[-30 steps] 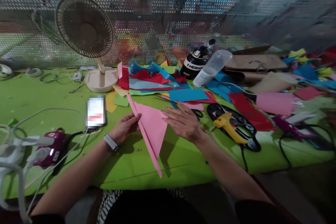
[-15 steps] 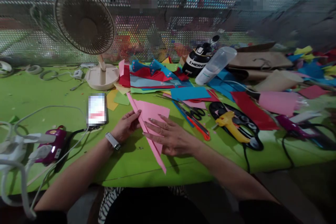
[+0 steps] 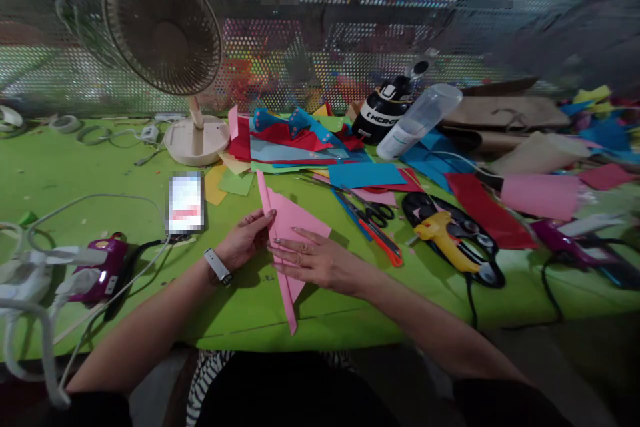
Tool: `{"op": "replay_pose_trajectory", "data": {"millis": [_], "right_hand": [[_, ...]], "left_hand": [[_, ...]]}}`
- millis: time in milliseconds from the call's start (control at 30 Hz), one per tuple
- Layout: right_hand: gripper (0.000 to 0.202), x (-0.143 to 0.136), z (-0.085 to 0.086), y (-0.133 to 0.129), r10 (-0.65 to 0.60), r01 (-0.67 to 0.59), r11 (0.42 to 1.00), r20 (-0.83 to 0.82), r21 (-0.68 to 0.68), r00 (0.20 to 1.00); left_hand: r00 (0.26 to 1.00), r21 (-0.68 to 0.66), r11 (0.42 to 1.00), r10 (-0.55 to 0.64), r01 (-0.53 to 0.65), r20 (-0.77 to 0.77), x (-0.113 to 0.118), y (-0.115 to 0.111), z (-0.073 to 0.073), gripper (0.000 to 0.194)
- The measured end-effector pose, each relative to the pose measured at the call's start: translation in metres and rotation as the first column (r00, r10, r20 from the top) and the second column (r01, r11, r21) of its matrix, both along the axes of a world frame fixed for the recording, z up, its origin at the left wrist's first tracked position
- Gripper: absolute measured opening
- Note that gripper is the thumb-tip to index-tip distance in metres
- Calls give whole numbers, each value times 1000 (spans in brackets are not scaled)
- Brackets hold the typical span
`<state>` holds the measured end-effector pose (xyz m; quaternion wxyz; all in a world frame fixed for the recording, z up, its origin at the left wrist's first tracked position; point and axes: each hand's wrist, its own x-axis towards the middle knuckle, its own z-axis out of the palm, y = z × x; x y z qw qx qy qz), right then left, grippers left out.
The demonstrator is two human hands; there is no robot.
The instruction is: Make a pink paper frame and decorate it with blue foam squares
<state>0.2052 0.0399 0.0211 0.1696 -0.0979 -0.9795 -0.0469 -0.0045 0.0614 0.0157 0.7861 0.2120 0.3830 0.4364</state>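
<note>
A sheet of pink paper (image 3: 295,210) lies over the green table (image 3: 200,310), with a narrow folded strip along its left edge. My left hand (image 3: 247,237) pinches that strip between thumb and fingers, near its upper part. Flat across the middle of the paper rests my right hand (image 3: 320,261), fingers slightly apart and their tips on the folded strip. The right palm hides part of the sheet.
Black scissors (image 3: 377,213) and an orange cutter (image 3: 387,247) lie right of the paper, then a yellow glue gun (image 3: 450,247). A phone (image 3: 185,203) and fan (image 3: 197,140) are at left. Coloured papers (image 3: 367,175) and bottles (image 3: 383,113) stand behind.
The pink paper has turned so its strip lies more upright, its lower end shifted left. Both hands moved slightly with it. The whole view has shifted a little.
</note>
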Motion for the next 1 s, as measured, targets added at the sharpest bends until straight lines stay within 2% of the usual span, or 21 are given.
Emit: {"op": "replay_pose_trajectory", "data": {"millis": [100,267,433,600,767,900,1000], "right_hand": [[34,0,-3,0,5,-5,1000,-1,-11,1000],[45,3,-1,3,-79,78,997,22,21,997],[42,5,-2,6,-41,42,999,-8,30,999],[52,12,-3,10,-143,144,990,-61,6,988],[52,19,-6,16,-97,96,995,-110,-16,989],[50,20,-7,16,-78,73,996,-137,-47,988],[53,20,-4,16,-120,109,992,-210,-63,970]], "left_hand": [[1000,7,1000,22,-22,-14,0,1,-1,9],[999,29,999,37,-36,-32,-1,2,-3,5],[999,73,997,36,-34,-26,1,1,0,4],[1000,53,999,9,-7,-25,-2,2,0,12],[999,86,996,-16,18,-31,-2,3,-5,22],[995,157,984,-77,88,-71,-2,0,-5,30],[982,178,966,-177,187,-72,-4,-1,-2,50]]}}
